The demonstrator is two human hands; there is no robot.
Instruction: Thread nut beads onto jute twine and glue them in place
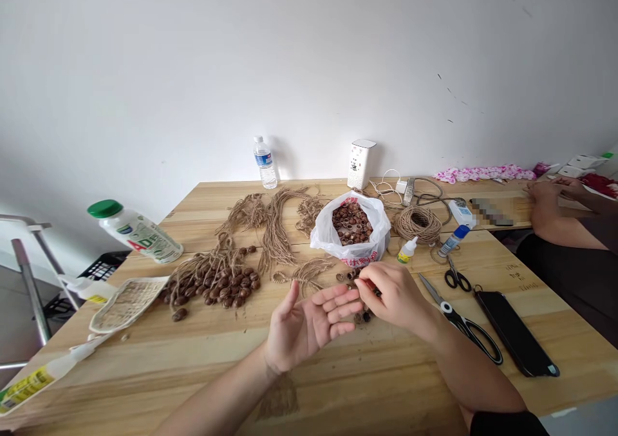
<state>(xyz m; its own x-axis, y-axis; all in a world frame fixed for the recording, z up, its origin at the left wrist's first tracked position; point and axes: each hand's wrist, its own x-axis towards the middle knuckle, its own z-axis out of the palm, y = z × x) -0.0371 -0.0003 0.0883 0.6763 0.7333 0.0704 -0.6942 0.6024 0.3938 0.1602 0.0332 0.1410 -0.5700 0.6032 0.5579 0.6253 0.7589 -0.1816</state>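
Observation:
My left hand (313,326) is held palm up over the table, fingers stretched out, with nothing on the palm. Just to its right is my right hand (398,297), thumb and fingers pinched together by the left fingertips. Whatever the pinch may hold is too small to make out. Under and behind the right hand lie loose brown nut caps (340,276), partly hidden. A white plastic bag (324,233) full of brown caps stands behind them. Left of my hands is a pile of shiny brown nuts (232,284) tied to twine strands.
Cut twine bundles (280,230) lie behind the hands. At right are a twine coil (418,223), glue bottle (407,250), large scissors (463,323), small scissors (457,278) and phone (516,333). A woven tray (128,304) sits left. Another person's arm (555,214) rests far right.

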